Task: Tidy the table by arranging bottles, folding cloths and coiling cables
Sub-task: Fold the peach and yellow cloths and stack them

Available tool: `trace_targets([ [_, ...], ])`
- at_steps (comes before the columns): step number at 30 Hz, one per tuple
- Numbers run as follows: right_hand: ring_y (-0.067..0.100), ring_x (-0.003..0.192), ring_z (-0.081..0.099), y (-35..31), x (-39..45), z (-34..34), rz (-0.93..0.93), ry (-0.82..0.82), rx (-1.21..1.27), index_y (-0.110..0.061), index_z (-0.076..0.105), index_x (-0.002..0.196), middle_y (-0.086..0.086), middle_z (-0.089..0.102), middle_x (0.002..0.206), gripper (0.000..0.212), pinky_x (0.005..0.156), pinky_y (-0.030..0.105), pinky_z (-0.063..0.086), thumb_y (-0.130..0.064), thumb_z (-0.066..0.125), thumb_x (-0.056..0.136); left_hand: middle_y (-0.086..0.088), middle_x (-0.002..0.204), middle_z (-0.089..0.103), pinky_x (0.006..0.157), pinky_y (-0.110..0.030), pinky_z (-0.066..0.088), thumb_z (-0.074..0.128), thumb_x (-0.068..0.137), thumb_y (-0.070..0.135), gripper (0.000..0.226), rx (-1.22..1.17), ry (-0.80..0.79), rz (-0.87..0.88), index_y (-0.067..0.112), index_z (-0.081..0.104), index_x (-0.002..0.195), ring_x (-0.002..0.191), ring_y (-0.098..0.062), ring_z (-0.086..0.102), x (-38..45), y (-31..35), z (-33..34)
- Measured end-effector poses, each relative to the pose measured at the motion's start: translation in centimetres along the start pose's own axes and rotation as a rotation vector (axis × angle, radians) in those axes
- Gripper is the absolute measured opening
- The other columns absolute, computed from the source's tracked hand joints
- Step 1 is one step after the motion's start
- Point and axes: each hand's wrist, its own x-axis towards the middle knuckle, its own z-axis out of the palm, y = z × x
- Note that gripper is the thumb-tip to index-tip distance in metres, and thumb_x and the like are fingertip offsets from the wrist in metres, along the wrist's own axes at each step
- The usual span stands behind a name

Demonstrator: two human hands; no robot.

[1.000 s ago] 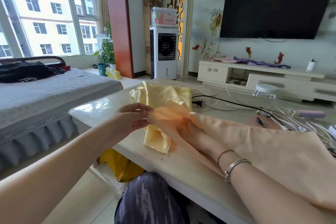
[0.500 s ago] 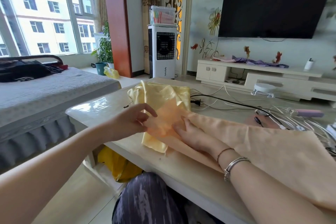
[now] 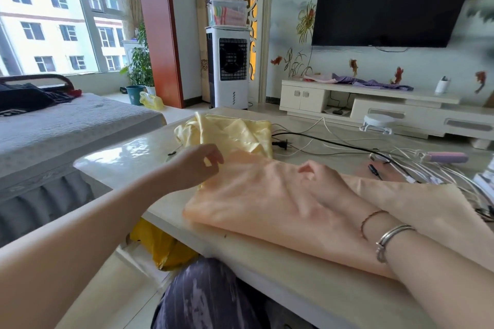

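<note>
— Peach cloth is what lies nearest, spread flat over the pale counter; its left end is folded over on itself, and the rest runs off to the right.

— And the hands?

— Right hand rests on top of that cloth, palm down, fingers loosely bent, the fabric bunched into small creases beside them. I cannot tell whether it pinches any fabric. Left hand hovers at the cloth's far left corner, fingers loosely curled; whether they have hold of the edge I cannot tell.

— Anything under the cloth?

— A yellow cloth, crumpled, just behind the peach one and partly covered by it.

— The cables?

— Uncoiled. A black cable with its plug lies just right of the yellow cloth, and white cables tangle further right, near a lilac device.
</note>
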Motion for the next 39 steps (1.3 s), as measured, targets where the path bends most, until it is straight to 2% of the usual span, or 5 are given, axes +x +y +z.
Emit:
trace_targets([
  [3, 0.021, 0.101, 0.058, 4.0, 0.7, -3.1, 0.067, 0.003, -0.122, -0.019, 0.06, 0.102, 0.004, 0.063, 0.108, 0.015, 0.077, 0.025, 0.04, -0.015, 0.055, 0.088, 0.004, 0.102, 0.059, 0.071, -0.01, 0.043, 0.057, 0.089, 0.011, 0.017, -0.014, -0.08, 0.093, 0.019, 0.064, 0.101, 0.093, -0.016, 0.055, 3.6, 1.5, 3.4],
  [11, 0.017, 0.102, 0.043, 9.1, 1.3, -7.5, 0.017, -0.049, -0.478, -0.025, 0.053, 0.094, -0.005, 0.047, 0.095, 0.01, 0.089, 0.031, 0.041, -0.025, 0.053, 0.085, 0.004, 0.123, 0.05, 0.1, -0.039, 0.037, 0.055, 0.092, 0.025, 0.024, 0.133, -0.185, 0.115, 0.029, 0.058, 0.116, 0.116, -0.022, 0.043, 10.7, 3.4, 10.3],
  [22, 0.022, 0.115, 0.04, 10.7, 2.0, -9.8, 0.136, -0.119, -0.747, -0.023, 0.038, 0.091, 0.0, 0.049, 0.108, 0.024, 0.094, 0.036, 0.031, -0.044, 0.049, 0.086, 0.011, 0.091, 0.054, 0.096, -0.036, 0.04, 0.057, 0.088, 0.033, 0.016, 0.142, -0.213, 0.056, 0.034, 0.053, 0.073, 0.104, -0.019, 0.048, 14.1, 1.9, 10.4],
  [34, 0.014, 0.092, 0.038, 12.3, 1.3, -10.9, 0.019, -0.047, -0.615, -0.028, 0.038, 0.08, -0.014, 0.048, 0.078, 0.016, 0.088, 0.033, 0.028, -0.016, 0.049, 0.08, 0.011, 0.092, 0.054, 0.094, -0.036, 0.031, 0.045, 0.093, 0.035, 0.011, 0.288, -0.143, 0.062, 0.031, 0.048, 0.084, 0.102, -0.018, 0.046, 14.0, 2.9, 10.9],
  [39, 0.017, 0.102, 0.039, 12.4, 1.0, -10.6, -0.019, 0.04, -0.708, -0.026, 0.042, 0.092, -0.008, 0.049, 0.097, 0.011, 0.089, 0.034, 0.028, -0.018, 0.047, 0.086, 0.004, 0.128, 0.044, 0.107, -0.04, 0.022, 0.046, 0.096, 0.033, 0.021, 0.425, -0.02, 0.173, 0.026, 0.047, 0.115, 0.122, -0.025, 0.034, 12.4, 3.9, 11.2],
])
